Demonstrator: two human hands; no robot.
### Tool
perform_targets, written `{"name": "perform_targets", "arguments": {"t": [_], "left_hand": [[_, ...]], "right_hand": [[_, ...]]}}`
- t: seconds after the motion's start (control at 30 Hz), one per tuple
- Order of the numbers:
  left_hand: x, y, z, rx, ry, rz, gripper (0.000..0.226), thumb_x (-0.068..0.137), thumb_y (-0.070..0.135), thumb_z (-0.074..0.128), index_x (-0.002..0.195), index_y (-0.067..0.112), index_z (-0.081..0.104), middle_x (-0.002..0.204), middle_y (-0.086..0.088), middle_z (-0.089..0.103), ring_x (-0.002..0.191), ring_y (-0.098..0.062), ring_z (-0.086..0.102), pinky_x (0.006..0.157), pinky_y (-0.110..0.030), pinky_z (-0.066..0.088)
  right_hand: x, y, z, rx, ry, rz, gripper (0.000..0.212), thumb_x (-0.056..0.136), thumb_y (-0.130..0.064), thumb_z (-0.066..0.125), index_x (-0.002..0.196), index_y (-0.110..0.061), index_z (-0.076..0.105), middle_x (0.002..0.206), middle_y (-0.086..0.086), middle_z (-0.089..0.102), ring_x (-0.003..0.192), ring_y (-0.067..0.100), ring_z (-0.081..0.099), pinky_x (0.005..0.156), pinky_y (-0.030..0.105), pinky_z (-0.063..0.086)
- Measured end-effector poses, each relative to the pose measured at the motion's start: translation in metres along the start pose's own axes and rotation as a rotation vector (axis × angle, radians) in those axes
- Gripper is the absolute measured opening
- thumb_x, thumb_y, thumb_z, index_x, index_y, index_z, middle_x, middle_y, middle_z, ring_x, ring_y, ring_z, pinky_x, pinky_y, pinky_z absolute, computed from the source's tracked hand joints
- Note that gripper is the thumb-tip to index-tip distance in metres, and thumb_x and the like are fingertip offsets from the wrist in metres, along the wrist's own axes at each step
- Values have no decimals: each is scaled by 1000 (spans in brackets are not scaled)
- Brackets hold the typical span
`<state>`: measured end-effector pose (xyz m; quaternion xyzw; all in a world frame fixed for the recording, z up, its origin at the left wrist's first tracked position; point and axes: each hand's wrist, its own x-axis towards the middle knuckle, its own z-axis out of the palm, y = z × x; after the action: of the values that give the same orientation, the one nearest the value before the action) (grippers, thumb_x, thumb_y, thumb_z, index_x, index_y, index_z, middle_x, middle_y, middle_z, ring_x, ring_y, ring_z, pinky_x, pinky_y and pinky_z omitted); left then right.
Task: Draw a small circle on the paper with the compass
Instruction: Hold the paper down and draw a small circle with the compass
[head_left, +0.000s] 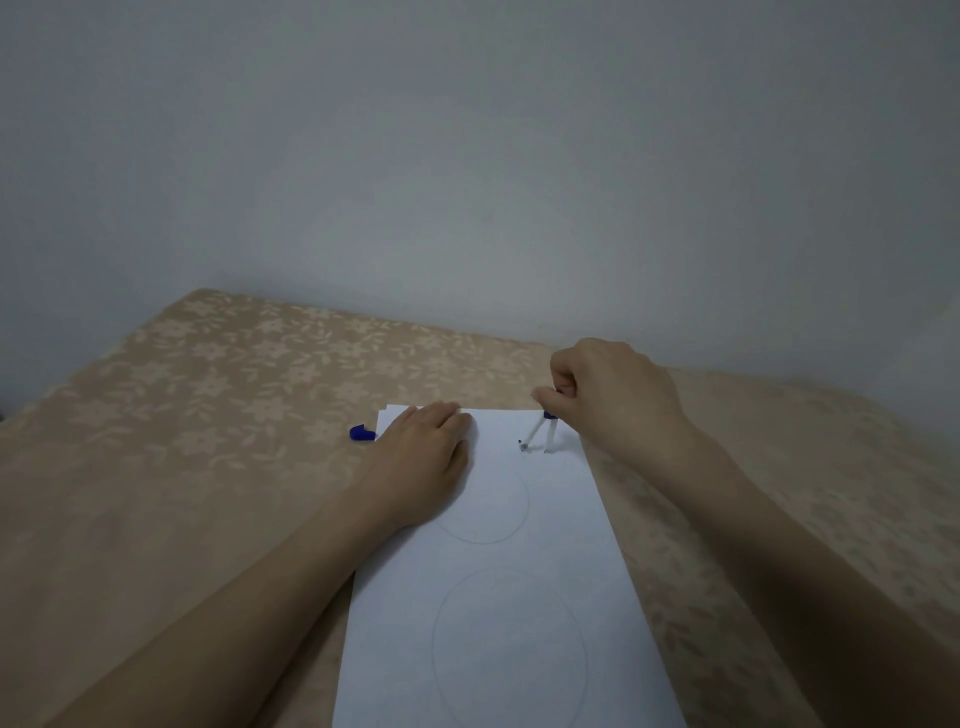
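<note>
A white sheet of paper (545, 519) lies lengthwise on the table. Two pencil circles are on it, a medium one at mid-sheet and a large one near me. My left hand (423, 462) rests flat on the paper's far left corner, fingers together, holding nothing. My right hand (613, 395) pinches the top of a small compass (540, 434) with white legs and a blue hinge. The compass stands upright near the paper's far right corner, legs slightly spread, both tips on or just above the sheet.
A beige flowered cloth (208, 415) covers the table. A small blue cap (361, 432) lies on the cloth just left of the paper's far corner. A plain grey wall (467, 156) rises behind the table's far edge.
</note>
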<state>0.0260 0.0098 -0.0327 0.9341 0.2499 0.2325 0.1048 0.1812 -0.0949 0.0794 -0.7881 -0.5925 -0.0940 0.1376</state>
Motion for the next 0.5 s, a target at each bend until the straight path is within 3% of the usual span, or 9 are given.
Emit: {"name": "perform_targets", "arguments": {"t": [0.17, 0.5], "left_hand": [[0, 1, 0, 1, -2, -13, 23, 91, 10, 42, 106, 1, 59, 112, -15, 62, 103, -30, 55, 91, -42, 42], [1, -2, 3, 10, 5, -7, 23, 92, 11, 40, 103, 3, 58, 110, -9, 61, 101, -26, 54, 91, -36, 39]], "right_hand": [[-5, 4, -8, -1, -79, 13, 40, 80, -24, 63, 53, -18, 33, 61, -2, 44, 64, 25, 50, 51, 29, 30], [2, 27, -27, 54, -212, 106, 44, 69, -27, 80, 50, -17, 41, 55, 0, 48, 56, 21, 45, 52, 31, 32]]}}
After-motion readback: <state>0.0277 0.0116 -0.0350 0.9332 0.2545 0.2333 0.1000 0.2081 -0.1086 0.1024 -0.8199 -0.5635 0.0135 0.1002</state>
